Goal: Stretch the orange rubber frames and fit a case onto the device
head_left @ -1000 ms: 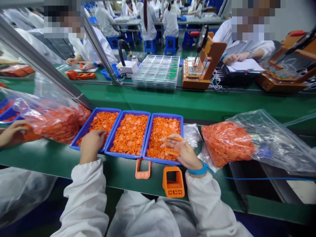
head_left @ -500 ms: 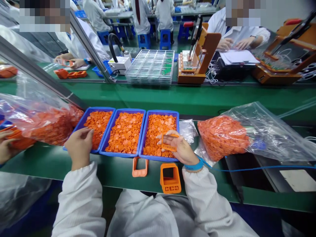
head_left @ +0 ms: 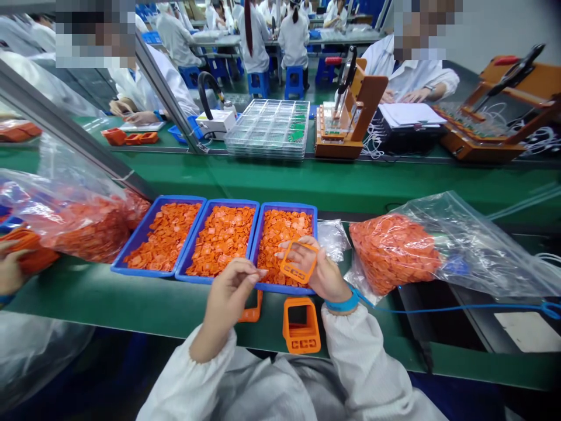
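My right hand (head_left: 329, 278) holds up a thin orange plastic frame (head_left: 302, 278), with a cut-out strip along its lower side, above the right blue tray (head_left: 289, 206). My left hand (head_left: 232, 287) is pinched just left of that frame; whatever is between its fingertips is too small to make out. Small orange pieces fill the right tray, the middle blue tray (head_left: 234, 202) and the left blue tray (head_left: 144, 272). Below my hands a deeper orange housing (head_left: 302, 345) rests on the green table. Another orange frame (head_left: 251, 316) lies partly hidden behind my left hand.
Clear bags of orange pieces flank the trays, a left bag (head_left: 94, 231) and a right bag (head_left: 392, 251). A blue cord (head_left: 421, 307) runs right from my wrist band. Clear divided trays (head_left: 267, 128) and an orange fixture (head_left: 339, 137) stand across. A neighbour's hand (head_left: 11, 269) is at far left.
My left hand has moved right from the left tray to beside the frame. My right hand has tilted the frame, so its cut-out strip now shows more clearly. The view has shifted slightly.
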The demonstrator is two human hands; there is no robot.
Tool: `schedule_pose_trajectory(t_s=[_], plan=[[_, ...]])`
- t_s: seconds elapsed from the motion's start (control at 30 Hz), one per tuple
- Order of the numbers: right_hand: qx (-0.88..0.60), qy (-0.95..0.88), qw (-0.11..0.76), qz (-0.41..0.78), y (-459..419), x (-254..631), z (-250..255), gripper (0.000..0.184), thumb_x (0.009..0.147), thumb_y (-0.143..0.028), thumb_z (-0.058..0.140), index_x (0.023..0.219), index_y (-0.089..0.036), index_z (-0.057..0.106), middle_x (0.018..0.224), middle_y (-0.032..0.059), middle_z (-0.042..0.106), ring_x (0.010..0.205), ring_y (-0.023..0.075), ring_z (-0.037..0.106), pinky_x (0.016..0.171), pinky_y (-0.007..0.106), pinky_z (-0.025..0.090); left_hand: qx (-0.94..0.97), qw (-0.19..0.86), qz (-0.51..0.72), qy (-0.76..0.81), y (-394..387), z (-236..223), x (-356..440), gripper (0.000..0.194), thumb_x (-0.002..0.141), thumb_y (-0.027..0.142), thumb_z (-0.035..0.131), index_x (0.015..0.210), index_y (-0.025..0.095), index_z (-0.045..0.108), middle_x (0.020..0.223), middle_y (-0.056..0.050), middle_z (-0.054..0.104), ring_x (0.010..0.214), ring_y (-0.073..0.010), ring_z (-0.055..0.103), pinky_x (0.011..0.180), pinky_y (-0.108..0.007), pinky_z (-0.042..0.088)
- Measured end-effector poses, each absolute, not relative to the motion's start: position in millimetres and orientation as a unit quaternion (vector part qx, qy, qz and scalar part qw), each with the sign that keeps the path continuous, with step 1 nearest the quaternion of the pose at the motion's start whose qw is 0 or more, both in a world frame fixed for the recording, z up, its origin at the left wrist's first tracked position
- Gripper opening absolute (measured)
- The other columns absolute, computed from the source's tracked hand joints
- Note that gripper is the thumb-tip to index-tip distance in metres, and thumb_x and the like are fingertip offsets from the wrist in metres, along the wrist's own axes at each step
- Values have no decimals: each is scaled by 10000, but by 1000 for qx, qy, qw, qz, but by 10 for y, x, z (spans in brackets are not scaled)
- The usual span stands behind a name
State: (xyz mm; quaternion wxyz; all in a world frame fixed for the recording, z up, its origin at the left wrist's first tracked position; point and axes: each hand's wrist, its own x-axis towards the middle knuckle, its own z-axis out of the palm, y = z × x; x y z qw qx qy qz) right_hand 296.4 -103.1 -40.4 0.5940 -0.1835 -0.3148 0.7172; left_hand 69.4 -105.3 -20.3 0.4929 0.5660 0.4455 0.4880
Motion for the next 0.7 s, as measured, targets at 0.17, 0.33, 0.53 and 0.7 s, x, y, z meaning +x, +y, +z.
schedule_pose_trajectory(t_s=[0.17,0.33,0.53,0.7], plan=[[-174,-385,592,686,-1052,2983,-470,460,737,-471,961,1061,-335,665,1386,50,683,1398,298,612,1188,523,451,437,563,536,453,-1090,-264,999,278,828,465,878,951,229,798,927,-35,744,888,-177,696,832,-281,557],[-150,-426,597,663,-1057,2985,-557,469,625,-396,1034,900,-313,663,1310,24,696,1363,288,635,1236,519,377,323,643,565,404,-1119,-215,1225,307,723,456,958,798,203,801,1027,-36,726,980,-191,674,918,-311,537],[-121,-432,609,654,-1053,2977,-645,461,614,-347,1044,873,-315,664,1295,20,702,1334,290,657,1246,517,366,265,697,541,390,-1157,-205,1323,290,724,389,966,855,200,789,942,-20,729,901,-167,672,828,-282,546],[-133,-440,602,653,-1062,3000,-603,464,581,-309,1058,795,-290,647,1296,26,704,1326,293,658,1250,508,362,244,706,546,379,-1147,-192,1361,329,732,370,967,940,226,756,981,1,726,912,-150,682,818,-258,548]])
